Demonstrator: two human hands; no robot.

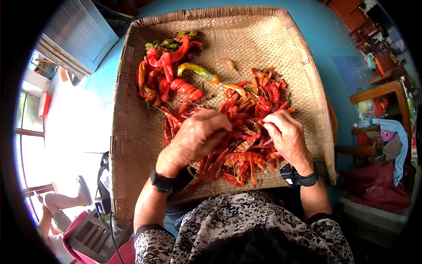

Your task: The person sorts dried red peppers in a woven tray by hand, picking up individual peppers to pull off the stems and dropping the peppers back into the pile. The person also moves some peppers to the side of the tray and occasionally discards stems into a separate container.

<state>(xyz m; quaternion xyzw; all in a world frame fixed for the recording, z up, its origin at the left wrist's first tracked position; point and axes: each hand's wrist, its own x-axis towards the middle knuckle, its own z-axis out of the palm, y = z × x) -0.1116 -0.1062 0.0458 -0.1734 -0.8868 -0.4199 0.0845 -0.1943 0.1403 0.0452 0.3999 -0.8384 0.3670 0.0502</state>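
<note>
A wide woven bamboo tray (259, 26) lies in front of me with chili peppers in it. Across its middle spreads a heap of dried red chilies (246, 158), wrinkled and glossy. My left hand (195, 136) is over the left side of this heap, fingers curled together; whatever they pinch is hidden behind the knuckles. To its right, my right hand (285, 134) has thumb and forefinger pinched on the end of a dried red chili. Plumper fresh red chilies (165, 70) are piled at the far left, with a yellow-green chili (198, 72) at their edge.
A wooden chair (382, 94) with clothes (373, 185) stands at the right. On the lower left are a grey-and-pink seat (92, 237), a dark cable, and another person's legs (66, 204). The tray's raised rim surrounds the chilies.
</note>
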